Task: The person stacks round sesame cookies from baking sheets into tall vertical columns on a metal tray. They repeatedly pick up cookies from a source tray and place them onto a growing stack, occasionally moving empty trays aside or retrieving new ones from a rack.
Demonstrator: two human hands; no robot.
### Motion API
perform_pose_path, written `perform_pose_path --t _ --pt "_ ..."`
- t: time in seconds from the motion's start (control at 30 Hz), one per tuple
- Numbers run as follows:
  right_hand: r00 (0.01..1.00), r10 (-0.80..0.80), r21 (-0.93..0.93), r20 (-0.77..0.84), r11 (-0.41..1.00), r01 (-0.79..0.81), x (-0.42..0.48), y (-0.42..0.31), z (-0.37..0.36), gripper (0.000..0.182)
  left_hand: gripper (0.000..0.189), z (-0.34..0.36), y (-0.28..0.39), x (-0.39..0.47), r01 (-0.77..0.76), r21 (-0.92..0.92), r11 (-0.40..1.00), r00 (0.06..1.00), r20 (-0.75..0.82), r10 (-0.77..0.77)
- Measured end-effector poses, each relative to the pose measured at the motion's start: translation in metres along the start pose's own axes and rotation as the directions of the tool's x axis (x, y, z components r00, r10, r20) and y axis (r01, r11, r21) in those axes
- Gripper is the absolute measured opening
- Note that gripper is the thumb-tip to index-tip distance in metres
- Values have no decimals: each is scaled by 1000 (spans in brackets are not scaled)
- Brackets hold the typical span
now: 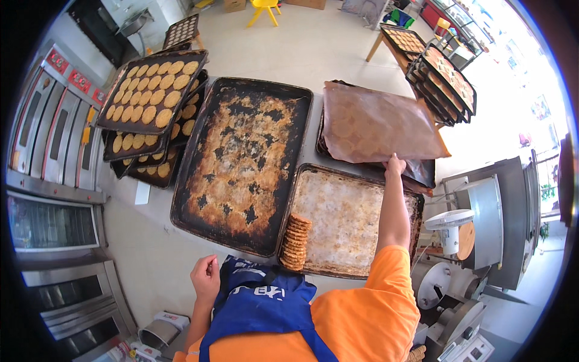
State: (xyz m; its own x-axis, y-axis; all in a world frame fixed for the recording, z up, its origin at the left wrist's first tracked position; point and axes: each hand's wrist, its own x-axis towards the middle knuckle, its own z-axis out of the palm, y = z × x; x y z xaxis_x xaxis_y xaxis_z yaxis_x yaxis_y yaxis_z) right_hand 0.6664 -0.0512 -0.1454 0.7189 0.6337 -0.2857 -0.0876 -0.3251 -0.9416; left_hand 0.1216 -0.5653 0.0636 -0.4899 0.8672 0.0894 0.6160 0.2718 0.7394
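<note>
My right hand (394,164) pinches the near edge of a translucent brown baking sheet liner (384,122), which lies over stacked dark trays at the back right. Faint round shapes show through the liner. Under my right forearm is a worn metal baking tray (339,212). A row of browned round cookies (296,242) stands on edge along that tray's left side. My left hand (206,277) hangs beside my blue apron (258,298), fingers curled and nothing visible in it. Ahead of it lies a large dark baking tray (244,158) with a scorched, patchy bottom.
Trays of round cookies (147,92) are stacked unevenly at the left, some overhanging. More loaded trays (443,86) stand at the far right. Deck ovens (56,122) line the left side. A white fan (450,231) and machinery (452,307) stand to the right.
</note>
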Motion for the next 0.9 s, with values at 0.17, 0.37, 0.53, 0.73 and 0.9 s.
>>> perform_pose_path --t 0.17,0.37,0.53,0.73,0.9 --pt "899 390 453 -201 850 -268 -31 -14 2 28 7 11 10 -5 -25 -4 1000 1000 13 25" --pt "870 417 640 -262 750 -167 -7 -1 4 26 7 19 8 -1 -88 -10 996 994 62 88" --pt "912 382 298 -153 897 -325 -59 -32 31 26 7 24 6 -28 -25 28 999 999 -23 26" --pt "977 208 306 -52 934 -183 -50 -10 5 37 8 23 -7 -38 8 11 1000 999 -42 -8" --pt "945 144 201 293 957 -208 -34 -10 -15 54 10 17 1 -47 -31 16 999 999 -20 32"
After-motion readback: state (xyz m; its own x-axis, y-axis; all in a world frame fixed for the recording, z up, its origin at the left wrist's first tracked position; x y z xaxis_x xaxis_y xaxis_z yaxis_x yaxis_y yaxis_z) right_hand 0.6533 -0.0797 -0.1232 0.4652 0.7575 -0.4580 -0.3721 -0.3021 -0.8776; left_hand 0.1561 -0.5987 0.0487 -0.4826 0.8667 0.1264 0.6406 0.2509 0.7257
